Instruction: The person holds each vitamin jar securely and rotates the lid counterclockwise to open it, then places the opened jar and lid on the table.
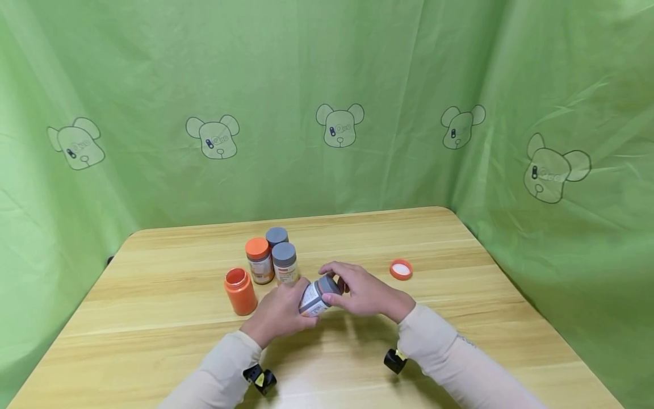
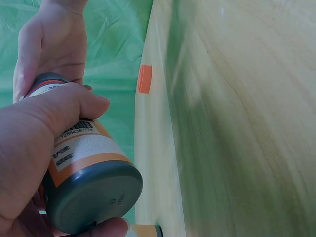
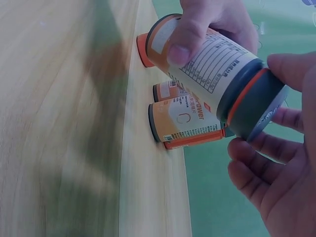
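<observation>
Tilted in both hands is a supplement bottle (image 1: 313, 302) with a white and orange label. My left hand (image 1: 278, 312) grips its body, with the thumb across the label in the right wrist view. Around the grey cap (image 3: 256, 104) at its upper end are the fingers and thumb of my right hand (image 1: 367, 291). The cap sits on the bottle, an orange ring showing just below it. In the left wrist view, the dark base (image 2: 98, 197) faces the camera, and the left hand hides part of the label.
An uncapped orange bottle (image 1: 241, 296) stands left of my left hand. Behind it stand an orange-capped bottle (image 1: 261, 268) and two grey-capped bottles (image 1: 285, 264). At right, an orange cap (image 1: 401, 270) lies with its white inside up on the wooden table (image 1: 460, 335). Green curtains (image 1: 276, 68) surround the table.
</observation>
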The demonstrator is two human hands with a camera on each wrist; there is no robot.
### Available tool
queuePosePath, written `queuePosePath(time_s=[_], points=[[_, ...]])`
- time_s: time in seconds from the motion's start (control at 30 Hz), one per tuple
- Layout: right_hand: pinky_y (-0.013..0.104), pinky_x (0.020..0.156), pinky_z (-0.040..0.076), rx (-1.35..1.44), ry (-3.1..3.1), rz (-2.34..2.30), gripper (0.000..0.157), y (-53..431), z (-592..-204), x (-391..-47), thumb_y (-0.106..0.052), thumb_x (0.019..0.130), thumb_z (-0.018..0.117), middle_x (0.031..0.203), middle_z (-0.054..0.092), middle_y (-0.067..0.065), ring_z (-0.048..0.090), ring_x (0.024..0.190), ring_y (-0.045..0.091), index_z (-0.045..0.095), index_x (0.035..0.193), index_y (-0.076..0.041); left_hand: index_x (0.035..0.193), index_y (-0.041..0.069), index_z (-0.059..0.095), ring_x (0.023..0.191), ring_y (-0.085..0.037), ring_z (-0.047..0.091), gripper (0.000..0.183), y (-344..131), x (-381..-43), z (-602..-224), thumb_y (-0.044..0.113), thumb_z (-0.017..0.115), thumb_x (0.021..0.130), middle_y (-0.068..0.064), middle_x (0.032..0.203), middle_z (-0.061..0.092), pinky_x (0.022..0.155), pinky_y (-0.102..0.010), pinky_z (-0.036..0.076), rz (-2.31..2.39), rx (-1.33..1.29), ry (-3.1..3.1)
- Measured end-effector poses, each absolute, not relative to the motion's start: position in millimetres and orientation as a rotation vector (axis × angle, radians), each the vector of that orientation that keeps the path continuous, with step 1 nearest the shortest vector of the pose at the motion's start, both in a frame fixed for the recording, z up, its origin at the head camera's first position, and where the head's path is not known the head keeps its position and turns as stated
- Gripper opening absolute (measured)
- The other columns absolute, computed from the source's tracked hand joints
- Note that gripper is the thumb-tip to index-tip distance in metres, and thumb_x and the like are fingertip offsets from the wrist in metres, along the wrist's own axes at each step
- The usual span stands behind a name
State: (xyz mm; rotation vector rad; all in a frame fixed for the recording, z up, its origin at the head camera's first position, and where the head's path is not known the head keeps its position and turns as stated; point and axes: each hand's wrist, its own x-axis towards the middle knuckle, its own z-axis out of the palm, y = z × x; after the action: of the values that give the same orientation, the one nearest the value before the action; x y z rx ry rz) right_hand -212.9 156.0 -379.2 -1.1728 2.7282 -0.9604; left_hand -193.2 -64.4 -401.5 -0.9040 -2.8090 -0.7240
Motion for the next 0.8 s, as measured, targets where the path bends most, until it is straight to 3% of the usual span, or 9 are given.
queuePosePath(time_s=[0.17, 0.47, 0.8], points=[[0.04, 0.071, 0.051, -1.201, 2.714, -0.971, 0.046, 157.5, -379.2, -213.1, -0.028, 0.093, 0.065, 0.1, 0.056, -0.002, 0.054, 0.082, 0.014, 0.049, 0.131, -0.009, 0.105, 0.009, 0.055, 0.062, -0.009, 0.053, 0.049, -64.6, -193.5, -402.1, 0.034, 0.081, 0.072, 0.002, 0.079, 0.056, 0.053, -0.022, 0.044, -0.733, -0.898, -2.812], [0.027, 0.066, 0.048, -1.167, 2.76, -0.946, 0.046, 155.9, -378.4, -213.0, -0.037, 0.095, 0.06, 0.103, 0.056, -0.001, 0.055, 0.078, 0.012, 0.05, 0.131, -0.01, 0.107, 0.009, 0.055, 0.062, -0.009, 0.054, 0.05, -63.8, -193.2, -401.5, 0.034, 0.08, 0.072, 0.001, 0.08, 0.058, 0.053, -0.022, 0.045, -0.733, -0.906, -2.807], [0.034, 0.068, 0.051, -1.177, 2.712, -0.993, 0.045, 156.5, -378.6, -212.6, -0.029, 0.095, 0.062, 0.1, 0.057, -0.001, 0.055, 0.079, 0.013, 0.048, 0.133, -0.009, 0.108, 0.007, 0.056, 0.063, -0.009, 0.054, 0.051, -63.6, -193.0, -400.5, 0.033, 0.081, 0.072, 0.001, 0.08, 0.058, 0.054, -0.022, 0.045, -0.731, -0.914, -2.803]])
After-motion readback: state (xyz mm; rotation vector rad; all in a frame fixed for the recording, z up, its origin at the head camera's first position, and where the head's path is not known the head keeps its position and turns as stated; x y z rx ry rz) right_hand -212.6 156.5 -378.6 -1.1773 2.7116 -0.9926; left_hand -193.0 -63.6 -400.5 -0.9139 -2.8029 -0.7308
